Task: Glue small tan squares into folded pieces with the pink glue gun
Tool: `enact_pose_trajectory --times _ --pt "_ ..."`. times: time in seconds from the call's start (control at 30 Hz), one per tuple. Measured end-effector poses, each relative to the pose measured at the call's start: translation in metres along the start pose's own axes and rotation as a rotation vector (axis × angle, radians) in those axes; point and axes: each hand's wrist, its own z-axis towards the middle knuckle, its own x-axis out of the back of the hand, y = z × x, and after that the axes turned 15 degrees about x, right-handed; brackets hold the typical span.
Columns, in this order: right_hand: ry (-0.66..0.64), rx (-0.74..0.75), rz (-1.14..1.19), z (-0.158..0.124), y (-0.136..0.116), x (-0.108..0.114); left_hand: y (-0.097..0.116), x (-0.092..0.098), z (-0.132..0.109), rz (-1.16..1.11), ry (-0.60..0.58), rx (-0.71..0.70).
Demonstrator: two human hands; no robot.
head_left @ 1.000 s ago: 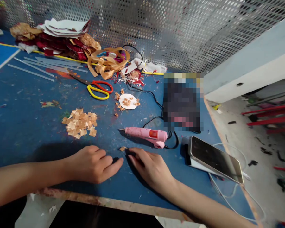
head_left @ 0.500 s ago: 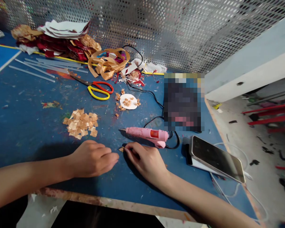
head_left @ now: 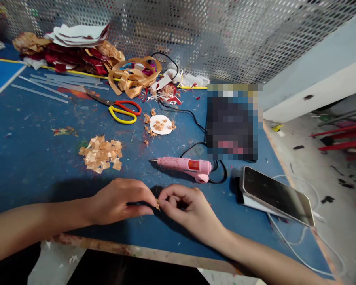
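Between thumb and forefinger, my right hand (head_left: 185, 206) pinches a small gold ribbon piece (head_left: 158, 205). My left hand (head_left: 126, 200) reaches in from the other side, its forefinger at the piece and its thumb held apart below. Whether that fingertip touches the piece, I cannot tell. A heap of gold ribbon squares (head_left: 101, 154) lies beyond my left hand. Just past my right hand rests a pink glue gun (head_left: 182, 165), nozzle pointing left. Farther back is a white oval disc (head_left: 160, 124) with small folded gold bits on and around it.
Scissors (head_left: 124, 111) with red and yellow handles lie behind the heap, near clear glue sticks (head_left: 62, 81). Gold ribbon (head_left: 130, 81) is tangled at the back by a perforated metal screen (head_left: 172, 35). A phone (head_left: 279, 196) and white cable occupy the right edge.
My left hand has opened from a loose fist and come up to the ribbon piece. My right hand has drawn slightly nearer me with the piece, now tilted upright.
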Motion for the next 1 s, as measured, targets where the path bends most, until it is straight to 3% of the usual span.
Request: enact_pose_trajectory --times 0.6,0.8,1.0 --pt "0.019 -0.029 0.094 -0.003 0.002 -0.002 0.003 -0.004 0.007 -0.039 -0.008 0.034" --pt "0.130 0.006 0.189 -0.009 0.006 0.004 0.005 -0.007 0.009 -0.074 0.062 0.066" --pt "0.171 0.120 0.144 -0.026 0.020 0.011 0.010 -0.021 0.018 -0.193 0.147 -0.005"
